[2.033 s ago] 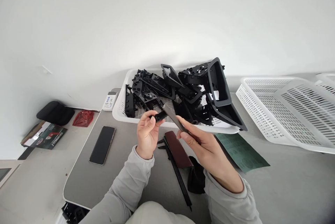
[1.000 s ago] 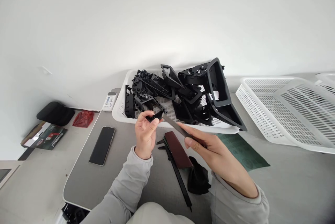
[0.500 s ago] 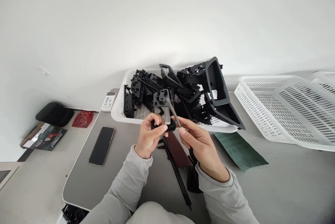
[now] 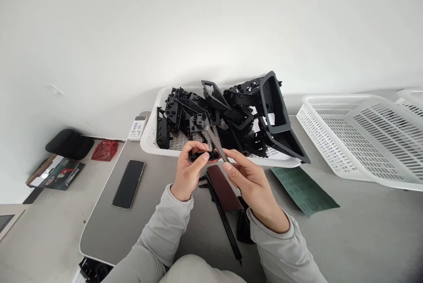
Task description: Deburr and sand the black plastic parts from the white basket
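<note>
My left hand [image 4: 188, 170] grips a black plastic part [image 4: 199, 124] by its near edge, thumb on top. The part has an upright plate at its far end and stands over the front of a white basket [image 4: 147, 144]. My right hand [image 4: 253, 184] holds a slim, flat grey file [image 4: 216, 144] between thumb and fingers. The file slants up to the left, its tip at the plate of the part; whether they touch I cannot tell. Behind, several black plastic pieces [image 4: 244, 111] lie heaped in the basket.
Below my hands lie a dark red strip [image 4: 225, 188], a black caliper-like tool [image 4: 226, 225] and a black object [image 4: 244, 228]. A green printed sheet [image 4: 304, 190] is at right, before another white basket [image 4: 346, 142]. At left are a phone [image 4: 128, 184] and a small white box [image 4: 137, 128].
The black part has tilted and shifted slightly left in my left hand. The file's tip has moved a little left and down along with it.
</note>
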{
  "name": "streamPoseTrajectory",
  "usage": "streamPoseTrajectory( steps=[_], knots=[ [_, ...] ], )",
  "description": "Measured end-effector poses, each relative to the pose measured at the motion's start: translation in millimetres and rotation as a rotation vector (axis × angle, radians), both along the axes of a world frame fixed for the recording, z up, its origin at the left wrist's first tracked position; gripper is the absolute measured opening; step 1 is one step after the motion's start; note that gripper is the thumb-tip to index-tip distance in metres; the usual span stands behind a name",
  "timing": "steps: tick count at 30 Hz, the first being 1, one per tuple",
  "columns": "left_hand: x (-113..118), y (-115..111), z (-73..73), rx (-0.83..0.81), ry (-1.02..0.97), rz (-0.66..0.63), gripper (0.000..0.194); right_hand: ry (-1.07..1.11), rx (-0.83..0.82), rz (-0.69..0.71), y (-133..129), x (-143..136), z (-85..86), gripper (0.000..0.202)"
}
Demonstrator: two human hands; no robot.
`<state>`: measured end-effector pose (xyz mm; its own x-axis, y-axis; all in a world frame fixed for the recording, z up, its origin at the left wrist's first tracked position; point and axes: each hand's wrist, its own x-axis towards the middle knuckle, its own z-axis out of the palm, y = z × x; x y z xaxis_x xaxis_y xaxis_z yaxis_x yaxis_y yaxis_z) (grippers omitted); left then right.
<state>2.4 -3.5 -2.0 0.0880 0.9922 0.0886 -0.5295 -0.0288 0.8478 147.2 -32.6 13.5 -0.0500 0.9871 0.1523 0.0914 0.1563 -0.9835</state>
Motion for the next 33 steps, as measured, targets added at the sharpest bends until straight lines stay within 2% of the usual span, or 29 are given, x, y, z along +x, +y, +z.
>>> streamPoseTrajectory(
  steps=[6, 9, 14, 20, 28, 33],
  knots=[
    [-5, 2, 0.9, 0.061, -0.011, 0.098, 0.028, -0.337, 0.133, -0.063, -8, 24, 13.6, 0.036],
    [-6, 2, 1.4, 0.086, 0.006, 0.146, 0.03, -0.478, 0.162, -0.049, -13, 31, 17.3, 0.037],
    [-7, 2, 1.5, 0.085, 0.06, 0.152, 0.028, -0.552, 0.159, 0.029, -13, 29, 17.1, 0.035],
    [-7, 3, -1.8, 0.101, 0.085, 0.209, 0.027, -0.639, 0.126, -0.002, -15, 31, 17.7, 0.037],
    [-8, 4, -0.2, 0.078, 0.061, 0.214, 0.029, -0.58, 0.126, -0.016, -14, 33, 20.3, 0.036],
    [-6, 6, 3.7, 0.041, -0.03, 0.17, 0.036, -0.276, 0.056, -0.14, -12, 29, 16.2, 0.035]
  ],
)
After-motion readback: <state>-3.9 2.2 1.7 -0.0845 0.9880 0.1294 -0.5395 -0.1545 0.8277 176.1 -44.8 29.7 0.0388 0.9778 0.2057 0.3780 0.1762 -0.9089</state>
